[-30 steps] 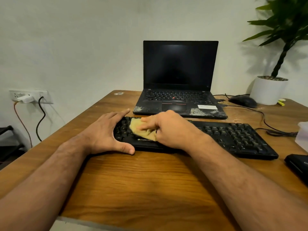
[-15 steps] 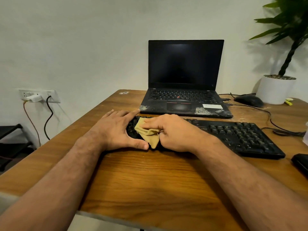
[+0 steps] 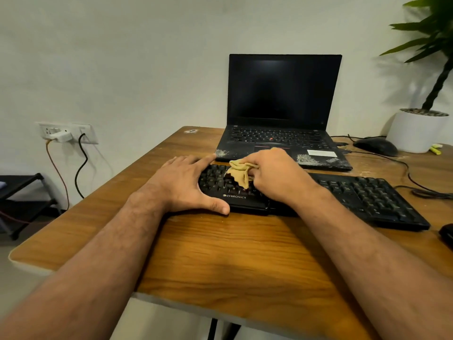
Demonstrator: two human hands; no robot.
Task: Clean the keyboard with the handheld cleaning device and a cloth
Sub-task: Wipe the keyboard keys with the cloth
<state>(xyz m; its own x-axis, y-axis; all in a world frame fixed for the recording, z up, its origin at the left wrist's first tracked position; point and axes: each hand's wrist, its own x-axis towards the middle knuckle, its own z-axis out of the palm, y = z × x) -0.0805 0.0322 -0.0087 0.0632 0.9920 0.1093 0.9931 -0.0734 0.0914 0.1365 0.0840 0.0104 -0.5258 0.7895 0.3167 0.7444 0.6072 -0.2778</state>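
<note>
A black keyboard (image 3: 362,195) lies across the wooden desk (image 3: 232,261). My left hand (image 3: 186,182) rests flat on its left end, fingers spread, thumb along the front edge. My right hand (image 3: 277,175) is closed on a small tan cloth (image 3: 239,173) and holds it bunched just over the keys on the left part of the keyboard. The cloth hangs down from my fingertips and touches the keys. No handheld cleaning device can be made out for certain.
An open black laptop (image 3: 282,138) with dusty palm rests stands behind the keyboard. A black mouse (image 3: 375,146) and a white plant pot (image 3: 416,130) sit at the back right, with cables (image 3: 416,185) trailing. A dark object (image 3: 447,235) lies at the right edge.
My right hand has drawn the cloth from the keyboard's front edge back toward the upper key rows. The left hand stays on the left end.
</note>
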